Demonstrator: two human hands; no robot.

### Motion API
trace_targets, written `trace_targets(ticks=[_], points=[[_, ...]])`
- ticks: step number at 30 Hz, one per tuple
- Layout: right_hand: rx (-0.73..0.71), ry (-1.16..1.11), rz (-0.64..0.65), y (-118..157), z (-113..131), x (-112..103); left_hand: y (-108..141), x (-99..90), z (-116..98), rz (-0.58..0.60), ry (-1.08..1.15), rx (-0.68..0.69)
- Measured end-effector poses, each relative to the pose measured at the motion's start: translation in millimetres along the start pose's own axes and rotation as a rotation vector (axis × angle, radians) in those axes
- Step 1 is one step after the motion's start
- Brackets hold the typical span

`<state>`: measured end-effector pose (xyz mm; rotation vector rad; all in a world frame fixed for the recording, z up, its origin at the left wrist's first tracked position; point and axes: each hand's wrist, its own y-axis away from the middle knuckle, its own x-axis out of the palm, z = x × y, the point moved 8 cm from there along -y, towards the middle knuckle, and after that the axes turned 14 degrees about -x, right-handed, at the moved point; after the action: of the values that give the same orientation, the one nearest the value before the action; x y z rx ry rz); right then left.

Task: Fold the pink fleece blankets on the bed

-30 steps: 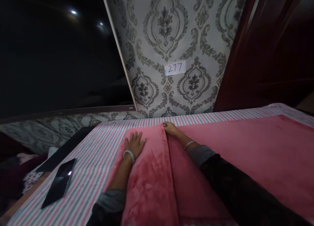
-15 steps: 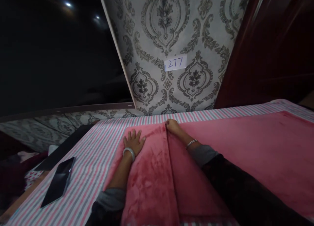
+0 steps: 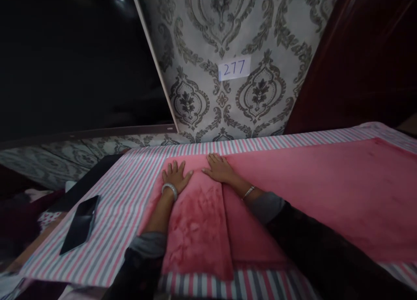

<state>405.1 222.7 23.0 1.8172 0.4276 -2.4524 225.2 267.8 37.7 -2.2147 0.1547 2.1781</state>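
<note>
A plush pink blanket (image 3: 312, 182) lies spread flat, with its left end folded over into a band. On the upper left of that folded band, my left hand (image 3: 176, 177) rests palm down, fingers spread. My right hand (image 3: 219, 168) lies flat on the band's far right part, fingers stretched toward the wall. Neither hand grips anything. Rumpled, darker patches of pile show on the fold nearer to me.
Beneath the blanket is a striped cloth (image 3: 110, 213). A black phone (image 3: 80, 224) lies on it at left. Behind stand a large dark screen (image 3: 81, 65), a patterned wall (image 3: 195, 104) with a paper label (image 3: 234, 68) reading 277, and a dark red panel (image 3: 358, 74).
My right hand has let go of the fold's far edge corner and now lies flat on the band, slightly further left. My left hand stays spread on the fold. The view has tilted downward.
</note>
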Motion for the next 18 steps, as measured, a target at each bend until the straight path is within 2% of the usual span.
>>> trace_targets(ticks=[4,6,9,11,14,18], points=[[0.048,-0.073,0.050,-3,1,-7,2,-0.9,-4,0.003,-0.001,0.012],[0.070,-0.106,0.054,3,10,-10,2,-0.1,-5,0.003,-0.007,0.009],[-0.028,-0.072,-0.003,22,38,-11,3,1.3,-4,0.002,-0.018,0.001],[-0.091,-0.049,-0.002,38,53,-4,2,1.0,-4,-0.004,-0.024,0.000],[-0.090,-0.043,-0.001,52,62,2,2,-1.6,-5,-0.005,-0.038,0.007],[-0.152,-0.005,-0.097,65,69,-19,-1,-8.3,-5,-0.044,-0.042,0.024]])
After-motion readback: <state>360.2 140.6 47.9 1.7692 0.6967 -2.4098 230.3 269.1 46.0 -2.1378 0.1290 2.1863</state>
